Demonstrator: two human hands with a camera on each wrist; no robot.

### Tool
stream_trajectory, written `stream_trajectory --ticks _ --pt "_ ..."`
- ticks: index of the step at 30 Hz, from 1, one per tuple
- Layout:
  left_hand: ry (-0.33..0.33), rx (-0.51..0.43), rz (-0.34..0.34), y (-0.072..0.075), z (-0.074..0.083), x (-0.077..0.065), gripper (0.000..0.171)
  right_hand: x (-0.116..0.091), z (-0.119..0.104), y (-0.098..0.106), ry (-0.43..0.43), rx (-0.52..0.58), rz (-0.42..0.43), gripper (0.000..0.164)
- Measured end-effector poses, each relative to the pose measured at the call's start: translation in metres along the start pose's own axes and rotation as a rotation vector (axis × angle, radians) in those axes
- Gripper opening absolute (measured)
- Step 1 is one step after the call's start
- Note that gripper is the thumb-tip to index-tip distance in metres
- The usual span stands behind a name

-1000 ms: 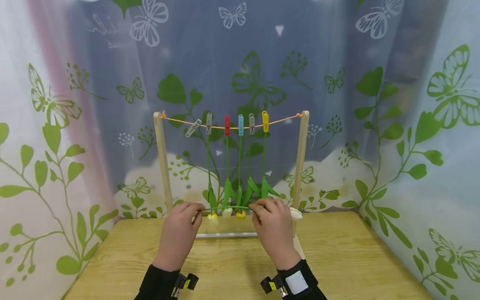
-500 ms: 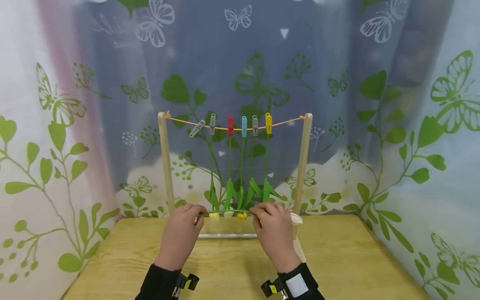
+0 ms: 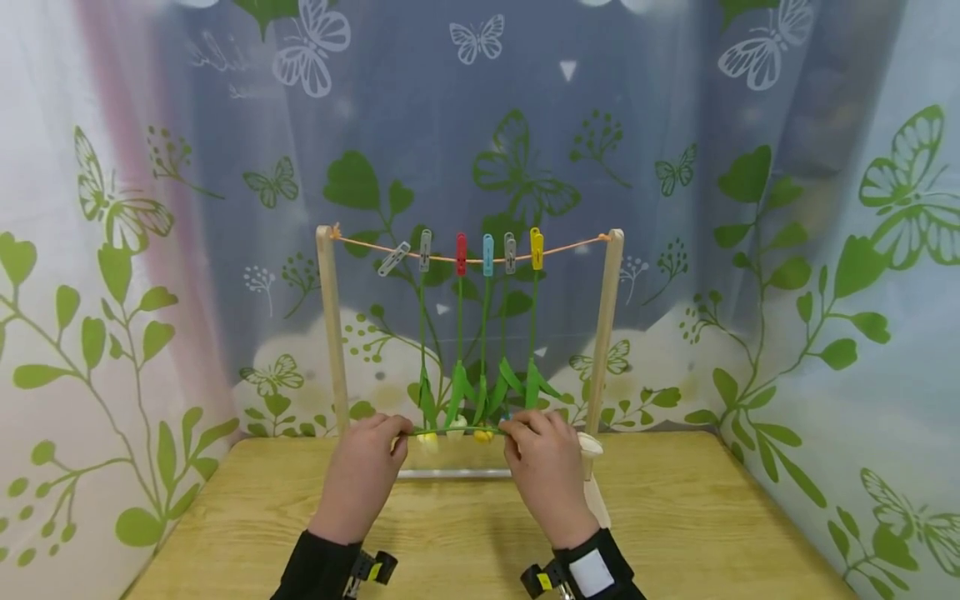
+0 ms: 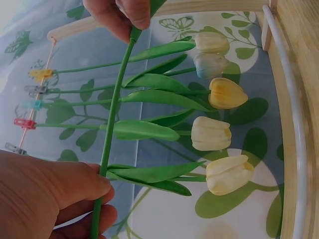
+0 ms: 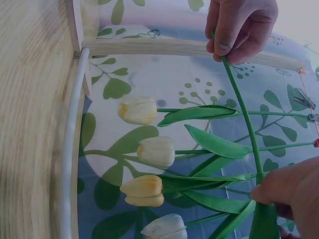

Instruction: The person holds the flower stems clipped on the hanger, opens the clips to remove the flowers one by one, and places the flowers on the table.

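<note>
My left hand (image 3: 365, 475) pinches one end of a green flower stem (image 4: 117, 94) between thumb and fingers. My right hand (image 3: 550, 467) pinches the same stem near its leaves, so it lies level between the hands in the head view. A white tulip bloom (image 3: 591, 445) shows just past the right hand. Behind the stem, several tulips hang bloom down from an orange cord (image 3: 573, 246). Among them are a yellow tulip (image 4: 228, 93) and a white tulip (image 5: 156, 151). Coloured clothespins hold their stems, including a red clothespin (image 3: 461, 254) and a yellow clothespin (image 3: 537, 248).
A wooden rack with a left post (image 3: 332, 329) and right post (image 3: 603, 333) carries the cord. Its white bottom bar (image 3: 457, 473) runs low above the wooden table (image 3: 225, 517). A tilted grey clothespin (image 3: 393, 258) at the left holds no stem. Patterned curtain (image 3: 187, 275) surrounds the table.
Both hands have lowered the held stem slightly, bringing it across the hanging blooms in the head view. The head view has shifted a little. Both grips look unchanged.
</note>
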State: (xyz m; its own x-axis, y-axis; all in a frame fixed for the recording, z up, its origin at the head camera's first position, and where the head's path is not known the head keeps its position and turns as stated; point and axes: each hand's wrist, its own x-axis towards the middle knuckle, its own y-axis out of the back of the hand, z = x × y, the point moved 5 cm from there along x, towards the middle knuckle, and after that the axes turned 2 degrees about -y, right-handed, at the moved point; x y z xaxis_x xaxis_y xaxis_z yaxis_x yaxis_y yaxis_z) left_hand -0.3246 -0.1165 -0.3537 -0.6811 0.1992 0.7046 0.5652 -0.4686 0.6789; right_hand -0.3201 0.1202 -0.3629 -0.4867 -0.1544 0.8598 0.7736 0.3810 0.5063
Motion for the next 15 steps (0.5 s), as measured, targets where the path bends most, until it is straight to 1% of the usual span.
stream_trajectory --ticks 5,10,15 --pt "0.014 0.005 -0.023 -0.0027 -0.0011 -0.0017 0.014 -0.0022 0.0007 -0.0038 -0.021 0.013 -0.047 0.02" --pt "0.001 0.018 -0.033 -0.0033 0.0 -0.0012 0.013 -0.0034 0.0014 -0.0056 -0.035 0.021 -0.08 0.019" --pt "0.017 0.026 -0.07 -0.007 -0.0006 -0.002 0.012 -0.0057 0.0021 -0.007 -0.038 0.034 -0.1 0.019"
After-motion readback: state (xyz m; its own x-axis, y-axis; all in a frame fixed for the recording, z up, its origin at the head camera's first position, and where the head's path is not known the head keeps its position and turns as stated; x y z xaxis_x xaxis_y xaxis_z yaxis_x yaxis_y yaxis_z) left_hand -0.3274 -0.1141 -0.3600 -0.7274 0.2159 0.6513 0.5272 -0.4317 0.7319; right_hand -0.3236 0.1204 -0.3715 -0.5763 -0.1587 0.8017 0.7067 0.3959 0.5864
